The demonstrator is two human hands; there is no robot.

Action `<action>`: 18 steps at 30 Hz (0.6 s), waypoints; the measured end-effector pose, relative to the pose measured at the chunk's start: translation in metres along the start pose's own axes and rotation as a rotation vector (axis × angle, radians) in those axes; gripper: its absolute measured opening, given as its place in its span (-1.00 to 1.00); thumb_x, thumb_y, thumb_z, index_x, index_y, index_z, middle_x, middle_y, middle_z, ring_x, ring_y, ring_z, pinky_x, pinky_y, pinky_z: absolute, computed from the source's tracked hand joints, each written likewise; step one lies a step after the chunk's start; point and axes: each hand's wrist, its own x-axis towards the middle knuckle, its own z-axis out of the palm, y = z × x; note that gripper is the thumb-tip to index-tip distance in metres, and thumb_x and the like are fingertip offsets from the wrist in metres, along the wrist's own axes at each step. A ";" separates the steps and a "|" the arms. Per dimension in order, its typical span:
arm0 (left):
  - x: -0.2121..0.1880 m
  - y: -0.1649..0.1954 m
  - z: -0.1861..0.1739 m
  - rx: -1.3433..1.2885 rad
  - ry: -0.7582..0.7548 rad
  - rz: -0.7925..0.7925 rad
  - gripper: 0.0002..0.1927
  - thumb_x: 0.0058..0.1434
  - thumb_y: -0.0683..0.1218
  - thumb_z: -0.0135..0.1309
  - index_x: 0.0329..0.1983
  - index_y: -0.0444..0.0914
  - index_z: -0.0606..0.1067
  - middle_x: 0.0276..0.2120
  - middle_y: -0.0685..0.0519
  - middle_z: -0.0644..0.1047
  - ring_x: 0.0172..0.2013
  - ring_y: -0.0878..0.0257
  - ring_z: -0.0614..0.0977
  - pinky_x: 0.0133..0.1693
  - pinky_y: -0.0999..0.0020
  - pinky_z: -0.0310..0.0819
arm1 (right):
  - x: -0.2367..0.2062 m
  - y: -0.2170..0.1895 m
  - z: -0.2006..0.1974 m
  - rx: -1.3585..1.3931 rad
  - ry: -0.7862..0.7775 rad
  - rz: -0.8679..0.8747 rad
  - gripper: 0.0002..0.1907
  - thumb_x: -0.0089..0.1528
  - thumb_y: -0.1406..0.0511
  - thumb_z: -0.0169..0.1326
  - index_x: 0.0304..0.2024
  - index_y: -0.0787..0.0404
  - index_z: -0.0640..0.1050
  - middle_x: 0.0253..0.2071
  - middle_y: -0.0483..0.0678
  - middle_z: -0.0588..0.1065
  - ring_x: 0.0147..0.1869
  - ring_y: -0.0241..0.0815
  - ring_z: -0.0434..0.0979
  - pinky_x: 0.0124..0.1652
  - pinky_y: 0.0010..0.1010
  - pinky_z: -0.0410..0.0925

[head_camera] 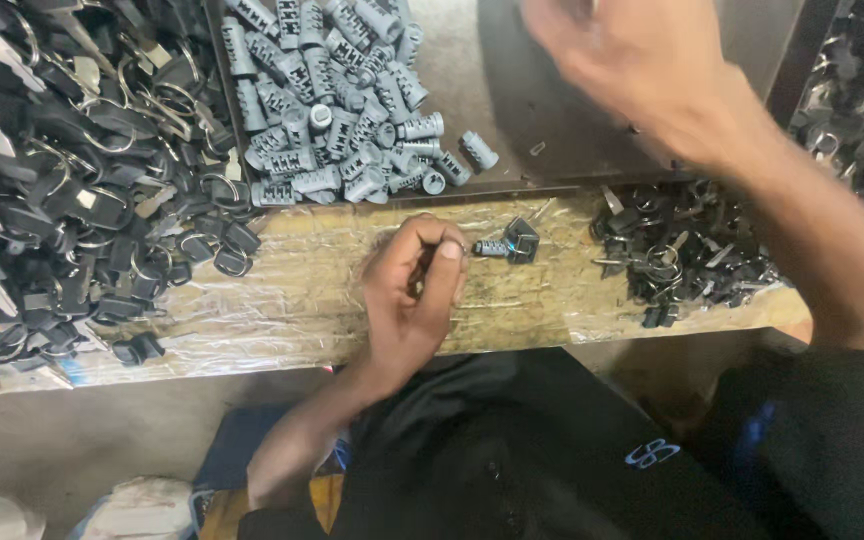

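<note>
Left hand (410, 300), fingers pinched on a grey lock cylinder (490, 248) with a black key (522, 240), rests mid-bench (292, 290). Right hand (622, 60), blurred, fingers' state unclear, hovers over the tray (512, 110).

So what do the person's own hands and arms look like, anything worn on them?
Both are bare. The left hand and its forearm show no glove, ring, watch or sleeve. The right hand is motion-blurred, but it and its forearm also look uncovered. No markings or bands are visible on either. Dark black clothing with a small blue mark lies below the arms.
</note>
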 end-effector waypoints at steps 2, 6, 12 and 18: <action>-0.002 0.005 0.000 -0.141 -0.077 -0.040 -0.92 0.48 -0.24 -0.02 -0.15 -0.34 0.47 -0.36 0.17 0.46 -0.42 0.53 0.41 -0.39 0.57 0.27 | -0.019 -0.030 -0.017 0.616 -0.072 0.307 -0.86 0.31 0.37 0.20 -0.17 0.39 0.60 -0.35 0.02 0.54 -0.38 -0.23 0.50 -0.38 -0.40 0.34; 0.000 0.016 0.006 -0.200 -0.235 -0.013 -0.95 0.43 -0.26 0.10 -0.17 -0.36 0.54 -0.33 0.10 0.56 -0.40 0.50 0.51 -0.38 0.56 0.37 | -0.081 -0.073 -0.023 1.293 -0.113 0.329 -0.91 0.23 0.49 0.24 -0.21 0.39 0.60 -0.19 0.01 0.58 -0.14 -0.32 0.60 -0.12 -0.50 0.48; 0.006 0.032 0.015 -0.035 -0.330 0.133 -0.96 0.41 -0.27 0.20 -0.11 -0.34 0.59 -0.27 0.05 0.63 -0.34 0.43 0.62 -0.30 0.56 0.48 | -0.136 -0.080 0.013 1.592 0.045 0.590 -0.91 0.27 0.48 0.22 -0.22 0.45 0.58 -0.25 0.00 0.51 -0.25 -0.38 0.42 -0.23 -0.58 0.26; 0.004 0.034 0.014 0.041 -0.276 0.123 -0.96 0.40 -0.28 0.22 -0.12 -0.34 0.60 -0.32 0.04 0.63 -0.34 0.42 0.61 -0.30 0.54 0.46 | -0.133 -0.080 0.009 1.683 -0.040 0.677 -0.89 0.27 0.45 0.18 -0.21 0.46 0.58 -0.25 0.00 0.51 -0.34 -0.40 0.38 -0.36 -0.58 0.23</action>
